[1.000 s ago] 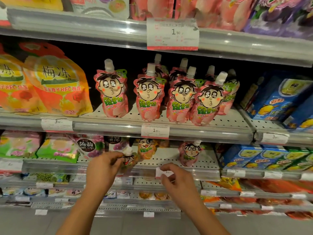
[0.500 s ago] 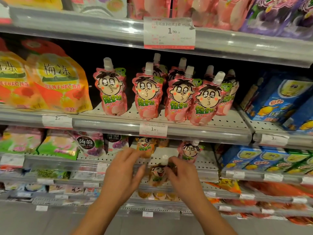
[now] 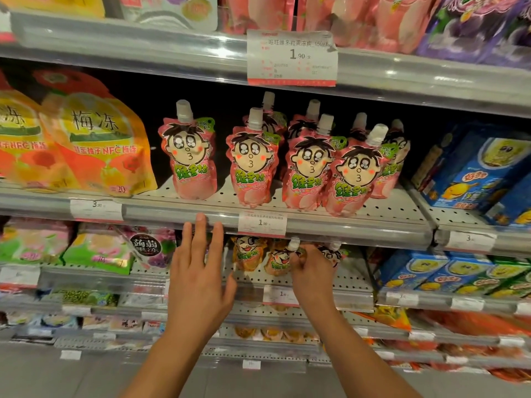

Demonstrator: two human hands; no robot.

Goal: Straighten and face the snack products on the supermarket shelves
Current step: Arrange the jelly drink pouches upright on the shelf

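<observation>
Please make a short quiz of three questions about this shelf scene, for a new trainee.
1. True or false: the left hand is gripping a pouch.
2. Which item does the right hand hold? A) a blue box B) the orange spouted pouch C) a price tag
3. Fill in: among the front pink pouches on the shelf above the hands, the one that leans is the ____most.

Key:
1. False; its fingers are straight and hold nothing.
2. B
3. right; the leaning pouch tilts against its neighbour.
</observation>
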